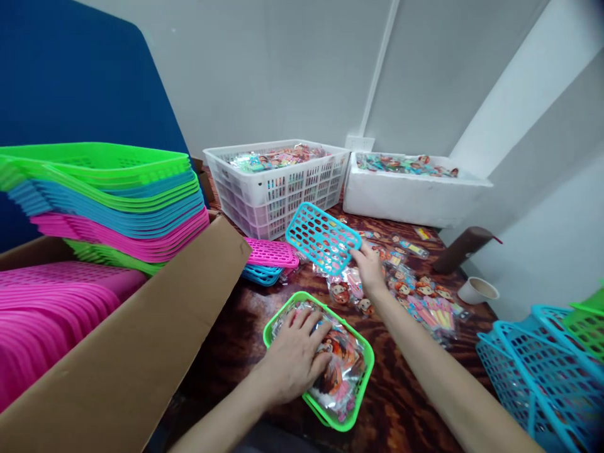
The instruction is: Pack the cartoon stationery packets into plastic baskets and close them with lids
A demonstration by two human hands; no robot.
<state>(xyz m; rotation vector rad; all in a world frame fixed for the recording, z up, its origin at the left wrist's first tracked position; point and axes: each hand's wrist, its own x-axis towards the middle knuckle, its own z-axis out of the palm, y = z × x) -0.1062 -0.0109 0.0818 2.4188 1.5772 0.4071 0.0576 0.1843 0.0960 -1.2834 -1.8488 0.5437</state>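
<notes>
A small green plastic basket (362, 385) sits on the dark wooden table in front of me, filled with clear packets of cartoon stickers (343, 365). My left hand (293, 358) lies flat on those packets, fingers spread. My right hand (369, 267) reaches further back and grips the corner of a tilted turquoise basket lid (321, 236), held above more sticker packets (346, 290). A pink lid (271, 252) and a turquoise one (261, 274) lie stacked just left of it.
A cardboard box (141, 352) with pink baskets stands at left under a pile of green, blue and pink baskets (108, 195). A white crate (278, 182) and foam box (410, 195) of packets stand behind. Turquoise baskets (542, 377), a paper cup (477, 290) and brown roll (460, 250) at right.
</notes>
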